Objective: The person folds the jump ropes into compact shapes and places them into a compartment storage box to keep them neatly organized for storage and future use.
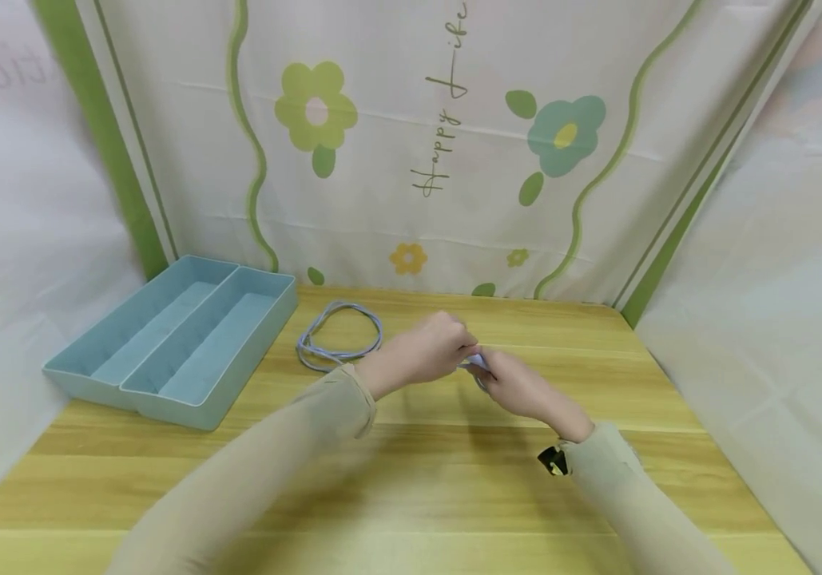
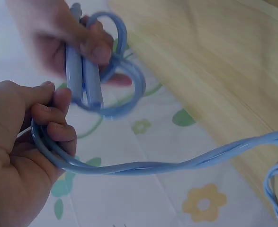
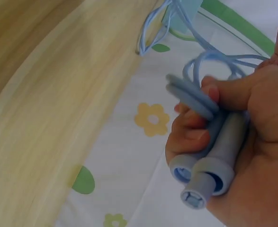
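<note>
A light-blue jump rope runs between the two hands and down to the table. In the left wrist view, the left hand [image 2: 22, 146] curls its fingers round the doubled cord [image 2: 129, 169]. Both handles [image 3: 226, 144] lie side by side in the right hand [image 3: 257, 156], which grips them together with small loops of cord, as the right wrist view shows. Seen from the head, the left hand [image 1: 434, 348] and right hand [image 1: 522, 387] meet above the middle of the table and mostly hide the handles. The rest of the rope lies in a loose coil on the table, left of the hands.
A blue tray [image 1: 218, 379] with two long compartments stands at the left on the wooden table [image 1: 425, 511]. Flower-printed cloth [image 1: 396, 160] hangs behind the table, and white cloth closes both sides. A small dark and gold item [image 1: 553, 461] shows at the right cuff.
</note>
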Demonstrator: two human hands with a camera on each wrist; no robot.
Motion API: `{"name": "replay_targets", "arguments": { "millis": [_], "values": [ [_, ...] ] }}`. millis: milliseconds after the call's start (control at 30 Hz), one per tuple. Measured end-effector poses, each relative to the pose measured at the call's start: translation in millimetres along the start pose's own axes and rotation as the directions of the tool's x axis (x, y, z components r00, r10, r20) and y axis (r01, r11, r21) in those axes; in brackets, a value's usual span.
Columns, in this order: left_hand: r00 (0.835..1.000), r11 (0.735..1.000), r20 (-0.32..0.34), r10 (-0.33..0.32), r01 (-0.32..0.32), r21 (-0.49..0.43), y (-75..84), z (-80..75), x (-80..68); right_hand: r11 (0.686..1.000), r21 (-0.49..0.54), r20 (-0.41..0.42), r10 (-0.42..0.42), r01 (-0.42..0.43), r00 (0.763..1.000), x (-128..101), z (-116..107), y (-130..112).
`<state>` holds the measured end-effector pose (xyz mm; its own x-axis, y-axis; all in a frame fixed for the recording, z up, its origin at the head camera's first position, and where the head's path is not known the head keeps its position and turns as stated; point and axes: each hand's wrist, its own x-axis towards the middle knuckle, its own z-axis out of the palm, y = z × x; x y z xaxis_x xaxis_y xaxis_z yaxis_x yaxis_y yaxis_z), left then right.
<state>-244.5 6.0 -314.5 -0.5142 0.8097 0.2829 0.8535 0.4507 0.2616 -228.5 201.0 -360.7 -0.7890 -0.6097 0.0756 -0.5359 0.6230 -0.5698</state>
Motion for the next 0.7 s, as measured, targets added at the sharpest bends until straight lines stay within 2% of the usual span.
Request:
{"name": "replay_targets", "arguments": {
  "millis": [100, 167, 233, 300, 400, 533, 700],
  "values": [
    [0.996, 0.993, -0.075, 0.056, -0.048, 0.11, 9.1, 5.1, -1.7, 0.996, 0.083, -0.031, 0.016, -0.013, 0.999, 1.5, -4.2, -1.0],
    [0.984, 0.989, -0.156, 0.092, -0.072, 0.129, 12.8, 10.6, -4.6, 0.993, 0.121, -0.052, 0.016, -0.01, 0.998, 1.5, -8.3, -2.9],
    [0.964, 0.99, -0.244, 0.108, -0.083, 0.111, 14.7, 17.2, -8.4, 0.99, 0.143, -0.072, 0.014, -0.004, 0.997, 0.4, -12.6, -4.5],
    [0.94, 0.995, -0.327, 0.098, -0.089, 0.043, 16.3, 23.6, -12.8, 0.99, 0.143, -0.094, 0.024, -0.011, 0.995, -1.2, -16.7, -5.6],
    [0.913, 0.993, -0.403, 0.061, -0.096, -0.068, 17.2, 32.5, -17.0, 0.989, 0.141, -0.12, 0.068, -0.051, 0.99, -2.7, -21.2, -6.4],
    [0.888, 0.977, -0.458, -0.037, -0.064, -0.203, 15.1, 41.0, -19.4, 0.987, 0.122, -0.148, 0.124, -0.106, 0.981, -3.4, -26.6, -9.0],
    [0.851, 0.943, -0.506, -0.142, -0.039, -0.33, 7.2, 47.0, -20.7, 0.982, 0.171, -0.112, 0.104, -0.084, 0.988, -4.9, -35.5, -13.2]
  ]
}}
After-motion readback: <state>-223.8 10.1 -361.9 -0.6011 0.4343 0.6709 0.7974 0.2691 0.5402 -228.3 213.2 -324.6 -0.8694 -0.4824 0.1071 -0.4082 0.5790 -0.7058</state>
